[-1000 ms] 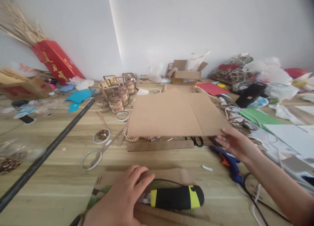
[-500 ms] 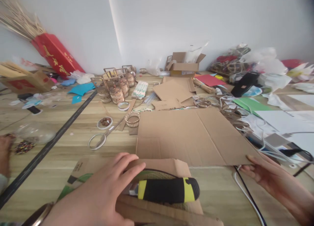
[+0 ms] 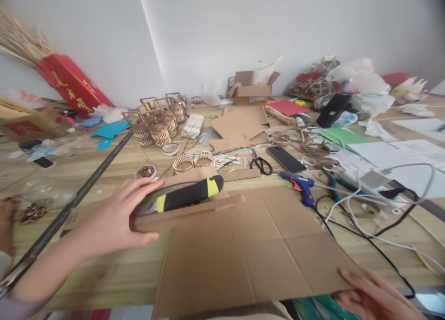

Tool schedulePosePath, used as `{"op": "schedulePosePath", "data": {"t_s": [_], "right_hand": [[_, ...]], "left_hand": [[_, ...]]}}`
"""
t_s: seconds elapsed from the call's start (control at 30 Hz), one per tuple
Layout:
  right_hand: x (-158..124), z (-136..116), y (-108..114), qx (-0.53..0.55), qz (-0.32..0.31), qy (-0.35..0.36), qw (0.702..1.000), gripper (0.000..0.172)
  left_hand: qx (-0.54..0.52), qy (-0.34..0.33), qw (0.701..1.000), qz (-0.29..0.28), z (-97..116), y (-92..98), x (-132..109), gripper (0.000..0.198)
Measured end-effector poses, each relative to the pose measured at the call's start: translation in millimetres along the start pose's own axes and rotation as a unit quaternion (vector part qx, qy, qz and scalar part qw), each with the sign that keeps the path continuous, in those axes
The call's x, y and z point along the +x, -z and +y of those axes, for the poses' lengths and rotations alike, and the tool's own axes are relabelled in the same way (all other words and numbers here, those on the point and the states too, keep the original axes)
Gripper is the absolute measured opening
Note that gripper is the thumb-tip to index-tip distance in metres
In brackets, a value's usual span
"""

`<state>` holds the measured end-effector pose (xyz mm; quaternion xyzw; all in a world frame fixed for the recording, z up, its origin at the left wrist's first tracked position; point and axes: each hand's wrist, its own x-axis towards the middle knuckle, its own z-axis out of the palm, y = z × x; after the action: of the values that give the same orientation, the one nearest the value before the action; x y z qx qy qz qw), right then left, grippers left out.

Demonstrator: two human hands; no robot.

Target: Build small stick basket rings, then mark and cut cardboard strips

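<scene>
- One corrugated cardboard sheet [image 3: 239, 255], six o'clock: probably light, stiff; edges suit gripping.
- Right hand [image 3: 377, 290], four o'clock: pinches its corner.
- Left hand [image 3: 113, 218], eight o'clock: curved beside utility knife [image 3: 187, 195]; hold unclear.

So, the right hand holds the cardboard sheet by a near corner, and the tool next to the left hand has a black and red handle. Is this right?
Only the colour is wrong: in the head view, the tool's handle is black and yellow, not red. The right hand does hold the cardboard sheet by a near corner.
</scene>
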<state>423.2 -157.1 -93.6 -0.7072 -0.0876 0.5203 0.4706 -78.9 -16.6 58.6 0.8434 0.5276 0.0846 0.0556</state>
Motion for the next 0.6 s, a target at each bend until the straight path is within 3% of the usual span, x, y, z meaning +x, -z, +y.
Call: {"op": "schedulePosePath", "data": {"t_s": [0.13,0.27,0.4,0.5,0.6], "right_hand": [[-18,-8,-46,-0.008,-0.070,0.027,0.997,0.047],[-14,-18,-71,0.018,-0.088,0.048,0.995,0.050],[-10,-24,-80,-0.033,-0.104,0.025,0.994,0.053],[4,-22,-77,-0.162,-0.114,0.031,0.980,0.053],[29,-21,-63,-0.274,-0.074,0.094,0.954,0.051]], "left_hand": [[0.001,0.001,1.000,0.025,-4,11.4,27,0.081],[-0.008,-0.003,0.999,0.032,-5,14.4,63,0.082],[-0.015,-0.020,1.000,0.018,-7,6.4,109,0.087],[-0.010,-0.051,0.998,0.018,-5,-3.4,153,0.087],[-0.006,-0.074,0.997,0.014,-1,-14.2,206,0.088]]}}
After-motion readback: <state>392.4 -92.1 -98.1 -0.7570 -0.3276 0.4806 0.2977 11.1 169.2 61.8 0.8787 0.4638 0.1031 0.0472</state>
